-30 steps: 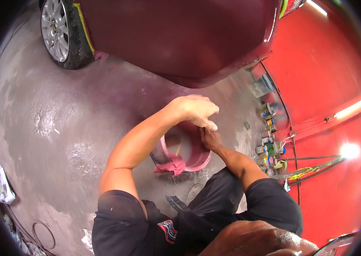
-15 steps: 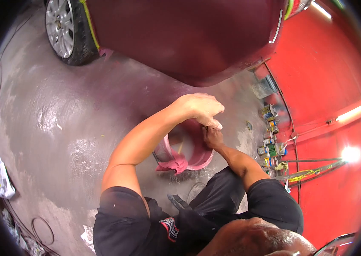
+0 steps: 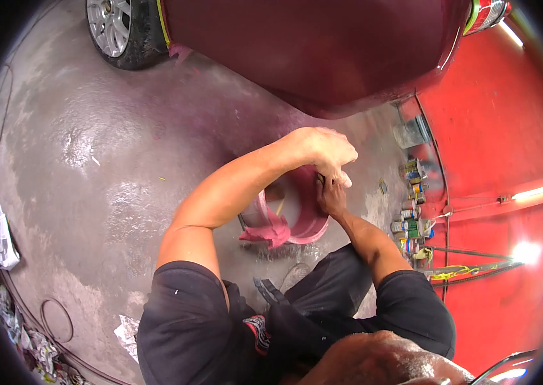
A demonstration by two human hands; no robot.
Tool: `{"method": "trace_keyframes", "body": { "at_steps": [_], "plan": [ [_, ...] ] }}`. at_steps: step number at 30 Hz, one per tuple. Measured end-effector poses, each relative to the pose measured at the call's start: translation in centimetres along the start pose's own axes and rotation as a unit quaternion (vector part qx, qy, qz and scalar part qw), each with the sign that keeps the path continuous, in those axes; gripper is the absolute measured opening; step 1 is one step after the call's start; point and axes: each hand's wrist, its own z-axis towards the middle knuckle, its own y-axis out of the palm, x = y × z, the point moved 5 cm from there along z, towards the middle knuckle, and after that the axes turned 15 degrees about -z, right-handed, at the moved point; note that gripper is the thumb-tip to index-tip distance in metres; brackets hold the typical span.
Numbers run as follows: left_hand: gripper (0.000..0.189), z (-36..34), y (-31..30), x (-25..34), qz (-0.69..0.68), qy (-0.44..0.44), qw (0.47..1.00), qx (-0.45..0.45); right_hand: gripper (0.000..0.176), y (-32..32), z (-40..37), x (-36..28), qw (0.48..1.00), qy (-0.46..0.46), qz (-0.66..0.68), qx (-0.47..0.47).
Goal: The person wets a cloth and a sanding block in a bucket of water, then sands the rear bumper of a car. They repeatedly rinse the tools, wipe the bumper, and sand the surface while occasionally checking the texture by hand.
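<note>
A pink-stained bucket (image 3: 313,221) stands on the floor in front of me, with cloudy liquid and a pale stick-like thing inside. A wet pink cloth (image 3: 267,232) hangs over its near left rim. My left hand (image 3: 330,154) is above the far right rim, its fingers bent and thumb pointing down. Just below it, my right hand (image 3: 332,195) is at the bucket's right side with curled fingers, close to or touching the left. A small yellowish edge shows by the right fingertips. What either hand holds is hidden.
A dark red car panel (image 3: 323,54) overhangs the floor ahead, with a wheel (image 3: 112,29) at upper left. Several paint cans (image 3: 410,208) and a clear tub (image 3: 411,131) line the red wall (image 3: 496,122). Crumpled paper (image 3: 3,240) and a hose (image 3: 57,319) lie left.
The view has shifted, so the car and bucket sit farther right and higher in the picture. Both hands stay close together over the bucket's right side.
</note>
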Motion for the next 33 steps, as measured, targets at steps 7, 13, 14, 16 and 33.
{"method": "trace_keyframes", "body": {
  "at_steps": [7,13,14,16,33],
  "plan": [
    [0.064,0.1,0.2,-0.1,-0.008,-0.016,1.000,-0.013,0.038,0.7,0.0,0.6,1.000,0.024,-0.001,0.003],
    [0.057,0.5,0.5,0.0,-0.005,-0.002,1.000,-0.005,0.029,2.3,0.2,1.6,0.994,-0.040,0.003,0.097],
    [0.055,0.5,0.6,0.1,-0.004,-0.008,1.000,-0.013,0.029,2.3,0.3,1.5,0.994,-0.042,0.001,0.101],
    [0.054,0.8,1.0,-0.1,-0.001,0.007,1.000,-0.005,0.028,2.3,0.3,1.5,0.994,-0.042,0.001,0.102],
    [0.050,0.5,1.3,-0.3,-0.005,-0.015,1.000,-0.017,0.030,4.0,0.1,2.4,0.999,-0.004,-0.033,0.005]
  ]
}}
